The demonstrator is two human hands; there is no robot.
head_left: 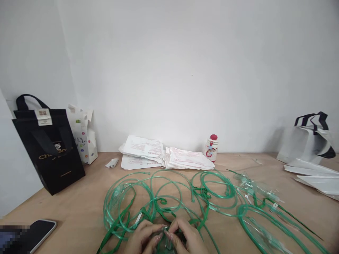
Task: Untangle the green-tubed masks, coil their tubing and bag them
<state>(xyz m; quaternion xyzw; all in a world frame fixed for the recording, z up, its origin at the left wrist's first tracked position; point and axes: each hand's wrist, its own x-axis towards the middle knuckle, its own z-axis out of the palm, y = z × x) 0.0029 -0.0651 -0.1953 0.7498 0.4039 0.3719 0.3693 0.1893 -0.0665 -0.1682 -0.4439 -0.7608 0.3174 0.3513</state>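
Beneath a white wall [185, 53], over our tan counter [87, 211] at six o'clock, our left grip [144, 236] and right grip [188, 235] both pinch what seems a translucent oxygen mask [167, 246], three o'clock from the left, nine from the right, neither nearer, its long axis hidden.

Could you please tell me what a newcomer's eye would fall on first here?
Probably the loops of green tubing, sprawling across the middle and right of the table. Next, the left hand and right hand, with a clear piece between their fingers at the bottom edge. The black bag also stands out at the left.
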